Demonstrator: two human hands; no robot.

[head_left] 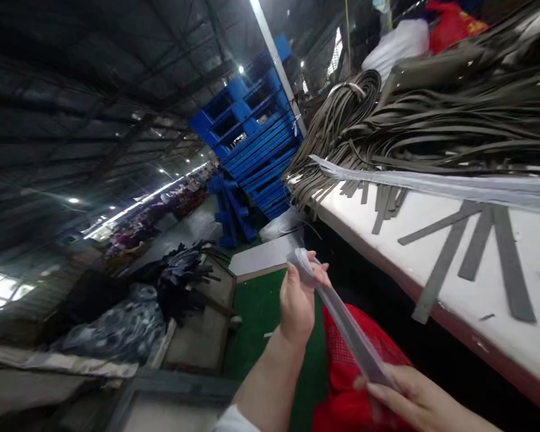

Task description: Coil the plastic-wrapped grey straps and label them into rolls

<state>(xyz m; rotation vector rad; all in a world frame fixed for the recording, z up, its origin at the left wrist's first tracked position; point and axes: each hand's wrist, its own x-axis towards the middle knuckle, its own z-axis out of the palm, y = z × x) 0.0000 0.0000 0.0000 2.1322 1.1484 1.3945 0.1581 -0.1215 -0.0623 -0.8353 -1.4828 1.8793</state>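
A pale grey fabric strip [348,324] stretches between my two hands, off the edge of the table. My left hand [300,294] has its fingers curled round the strip's far end, where the strip loops over the palm. Nearer to me, my right hand [400,393] grips the same strip between thumb and fingers, slightly blurred. Another light strip bundle [436,185] lies along the white table [522,240] to the right. Several dark grey strips [470,249] hang or lie over the table's front part.
A big heap of grey-brown strips [454,126] covers the table's back, with white and red bags [454,27] behind. Blue pallets [256,138] are stacked ahead. On the left stand a board box [198,336] and a clear plastic bag [121,327]. Red cloth [360,360] is below my hands.
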